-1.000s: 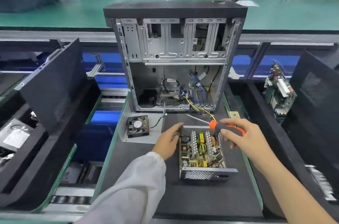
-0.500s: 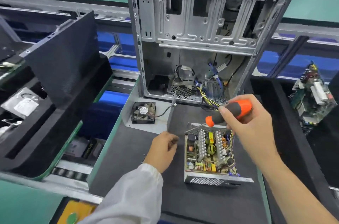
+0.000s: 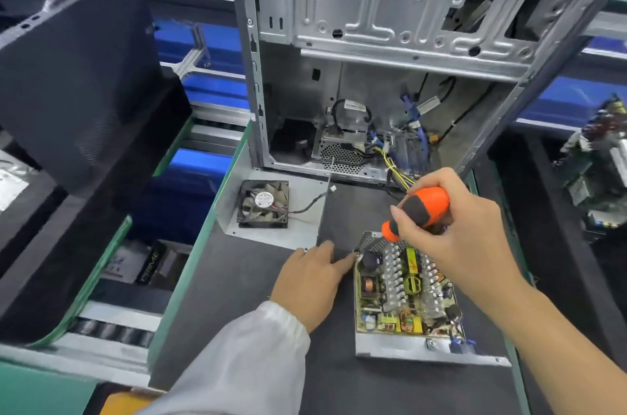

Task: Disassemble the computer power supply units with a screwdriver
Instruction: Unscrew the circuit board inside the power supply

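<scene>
Since the earlier frame, the screwdriver (image 3: pixel 419 211) is brought down to the power supply unit (image 3: pixel 403 295) corner, grasped by right-hand fingers (image 3: pixel 405 221). Left hand (image 3: pixel 310 282) fingers (image 3: pixel 342 262), relaxed, are laid beside it; if the tip is slipped, they could be jabbed.

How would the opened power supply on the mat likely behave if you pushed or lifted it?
The power supply has a flat metal tray base, so it would probably slide on the mat rather than tip or roll. It looks stiff and fairly heavy for its size, given its coils and heatsinks. With the board exposed, components could be fragile; grip the metal edges.
</scene>
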Motion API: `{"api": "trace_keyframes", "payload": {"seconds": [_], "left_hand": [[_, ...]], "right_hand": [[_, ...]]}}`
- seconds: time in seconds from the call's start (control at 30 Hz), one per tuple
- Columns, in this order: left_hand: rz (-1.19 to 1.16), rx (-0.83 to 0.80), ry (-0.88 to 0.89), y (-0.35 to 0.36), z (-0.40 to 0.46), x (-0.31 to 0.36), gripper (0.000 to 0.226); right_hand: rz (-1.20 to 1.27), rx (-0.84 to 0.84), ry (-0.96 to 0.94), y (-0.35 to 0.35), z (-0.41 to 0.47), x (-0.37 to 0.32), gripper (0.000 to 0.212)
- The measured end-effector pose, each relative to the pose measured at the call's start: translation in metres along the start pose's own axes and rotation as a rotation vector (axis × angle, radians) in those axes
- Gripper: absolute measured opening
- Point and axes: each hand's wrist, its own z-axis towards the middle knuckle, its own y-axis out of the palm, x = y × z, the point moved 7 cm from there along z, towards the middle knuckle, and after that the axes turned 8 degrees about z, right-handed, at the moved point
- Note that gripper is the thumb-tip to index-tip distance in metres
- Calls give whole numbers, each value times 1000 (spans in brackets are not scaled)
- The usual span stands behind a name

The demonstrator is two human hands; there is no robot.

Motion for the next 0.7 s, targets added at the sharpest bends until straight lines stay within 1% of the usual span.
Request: {"api": "trace_keyframes", "payload": {"seconds": [0.2, 0.33, 0.7], "left_hand": [[4, -5, 19, -2, -2, 0, 53], [-10, -3, 25, -6, -1, 4, 49], [-51, -32, 20, -4, -3, 3, 50]], "right_hand": [[31, 32, 40, -3, 0, 0, 24], [15, 13, 44, -3, -3, 1, 25], [35, 66, 63, -9, -7, 8, 25]]}}
